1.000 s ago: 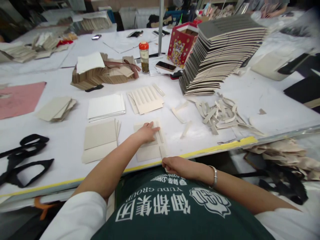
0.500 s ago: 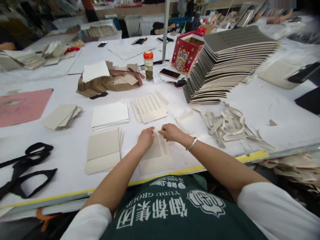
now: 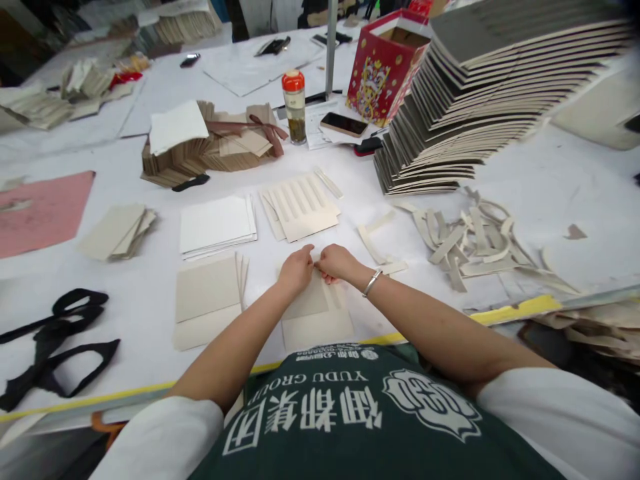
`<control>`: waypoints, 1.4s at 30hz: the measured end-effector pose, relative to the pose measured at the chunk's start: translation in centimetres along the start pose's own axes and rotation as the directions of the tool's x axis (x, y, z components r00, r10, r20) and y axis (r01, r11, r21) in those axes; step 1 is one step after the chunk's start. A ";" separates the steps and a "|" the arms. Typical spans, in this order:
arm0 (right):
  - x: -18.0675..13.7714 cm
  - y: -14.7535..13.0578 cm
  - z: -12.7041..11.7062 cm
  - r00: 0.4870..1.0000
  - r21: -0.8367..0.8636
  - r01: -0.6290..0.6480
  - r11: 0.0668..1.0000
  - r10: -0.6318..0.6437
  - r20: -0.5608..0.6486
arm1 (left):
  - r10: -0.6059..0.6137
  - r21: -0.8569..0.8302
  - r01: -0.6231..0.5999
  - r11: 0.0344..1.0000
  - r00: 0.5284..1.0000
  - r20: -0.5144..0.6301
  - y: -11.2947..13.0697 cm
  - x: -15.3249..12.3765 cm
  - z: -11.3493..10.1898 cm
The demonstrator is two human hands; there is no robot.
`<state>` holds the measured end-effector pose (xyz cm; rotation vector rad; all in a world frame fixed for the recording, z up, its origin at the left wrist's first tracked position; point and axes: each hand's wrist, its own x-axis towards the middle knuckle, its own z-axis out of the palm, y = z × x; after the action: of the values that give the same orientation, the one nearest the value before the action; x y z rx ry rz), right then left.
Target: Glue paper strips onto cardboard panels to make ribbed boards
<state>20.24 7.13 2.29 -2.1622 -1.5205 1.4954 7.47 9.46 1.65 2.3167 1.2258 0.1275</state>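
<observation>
Near the table's front edge lies a cream fabric or card piece (image 3: 320, 329) with a smaller greyish panel (image 3: 305, 301) on top of it. My left hand (image 3: 297, 269) rests at the far end of this panel, fingers bent and closed. Close beside it, my right hand (image 3: 339, 262) is pinched, its fingertips meeting those of the left. Whatever is between the fingertips is too small to make out. Just beyond the hands lies a cream piece with raised parallel strips (image 3: 306, 207). A stack of white sheets (image 3: 216, 227) and a stack of beige panels (image 3: 207, 293) lie to the left.
Loose cut strips (image 3: 475, 243) are heaped to the right, below a tall leaning stack of grey-topped boards (image 3: 450, 120). Black scissors (image 3: 60, 340) lie at the left. Farther back are a jar with an orange lid (image 3: 295, 110), a phone (image 3: 344, 124) and a red box (image 3: 380, 73).
My view has tilted down and closer, so the table things appear larger and higher. My right hand has drawn in slightly against the left, over the same piece.
</observation>
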 end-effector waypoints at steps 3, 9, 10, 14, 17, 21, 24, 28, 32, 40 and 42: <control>-0.1 0.0 0.1 1.000 0.013 0.021 1.000 -0.021 -0.018 | 0.066 -0.063 -0.072 0.995 0.994 -0.091 -0.8 -1.5 0.6; -1.2 -0.8 -0.3 1.000 -0.144 0.029 0.989 -0.028 0.009 | 0.132 -0.017 -0.134 0.991 0.989 -0.063 -2.2 -5.2 0.3; -1.5 -0.9 -0.2 0.997 -0.232 0.061 0.971 -0.072 -0.039 | 0.136 0.032 -0.134 0.990 0.990 -0.042 -2.2 -5.8 0.1; -2.0 -1.2 0.1 0.876 -0.598 0.229 0.768 -0.430 -0.218 | 0.152 0.184 -0.171 0.968 0.982 0.112 -1.7 -6.7 -0.8; -1.4 -2.0 0.1 0.830 -0.668 0.367 0.647 -0.552 -0.078 | 0.149 0.253 -0.195 0.948 0.970 0.190 -1.3 -6.2 -1.4; -0.6 -2.8 0.3 0.843 -0.684 0.398 0.612 -0.538 0.009 | 0.126 0.253 -0.173 0.952 0.973 0.193 -1.1 -5.7 -1.5; -1.3 -2.0 1.1 0.841 -0.658 0.407 0.634 -0.541 -0.002 | 0.098 0.207 -0.129 0.970 0.983 0.155 -1.3 -6.0 -1.3; -3.3 -0.1 2.0 0.811 -0.506 0.505 0.700 -0.584 0.001 | 0.101 0.165 -0.124 0.979 0.985 0.138 -1.6 -6.3 -1.2; -5.6 0.8 2.7 0.836 -0.397 0.455 0.797 -0.536 -0.120 | 0.123 0.229 -0.166 0.959 0.974 0.188 -1.0 -5.9 -1.5; -15.6 5.4 9.3 0.850 -0.094 0.443 0.892 -0.384 0.362 | 0.093 0.372 -0.222 0.901 0.938 0.335 0.9 -5.2 -1.3; -16.5 5.4 8.0 0.840 -0.037 0.457 0.889 -0.417 0.347 | 0.112 0.326 -0.208 0.922 0.951 0.290 0.3 -5.7 -1.1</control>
<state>17.53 -11.45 5.80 -1.4961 -2.0836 1.6833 3.99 5.23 3.64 2.6349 0.9823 -0.3687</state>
